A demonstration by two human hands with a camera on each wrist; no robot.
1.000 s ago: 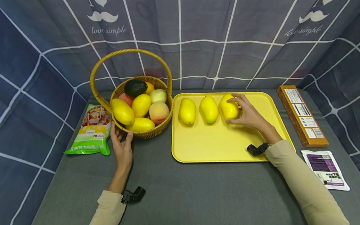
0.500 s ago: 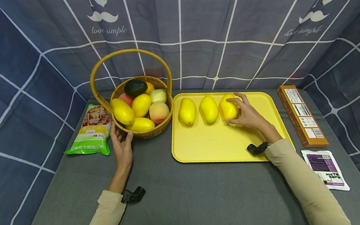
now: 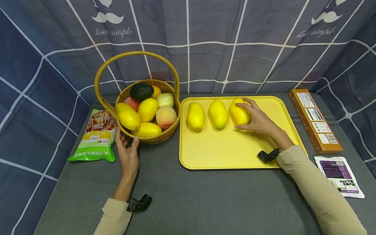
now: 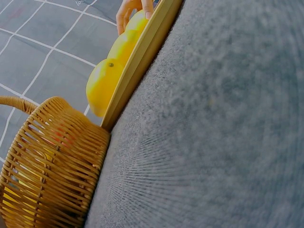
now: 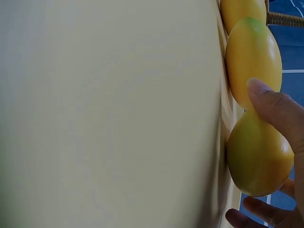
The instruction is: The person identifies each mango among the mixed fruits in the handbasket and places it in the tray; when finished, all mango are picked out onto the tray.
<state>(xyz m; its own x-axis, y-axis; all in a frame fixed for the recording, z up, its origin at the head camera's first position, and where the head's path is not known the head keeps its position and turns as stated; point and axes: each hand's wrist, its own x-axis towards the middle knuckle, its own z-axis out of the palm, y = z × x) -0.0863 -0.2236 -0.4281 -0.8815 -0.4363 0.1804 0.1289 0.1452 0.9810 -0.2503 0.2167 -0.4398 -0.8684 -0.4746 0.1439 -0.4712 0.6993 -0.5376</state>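
Note:
My left hand rests against the near left side of the woven basket, thumb spread, fingertips partly hidden by its wall. The left wrist view shows the basket's wall but not that hand. On the yellow tray, my right hand curls round the rightmost of three yellow mangoes, thumb on its near side and fingers on its far side. In the right wrist view, the thumb overlaps the mango, with other fingers spread below. The middle mango and left mango lie beside it.
The basket holds an avocado, a peach, a pale green fruit and several yellow fruits. A green food bag lies left of it. Right of the tray are an orange-brown box and a white-and-purple packet.
My right fingers and thumb have shifted slightly around the rightmost mango, which has turned or moved a little. The left hand and basket have stayed in place.

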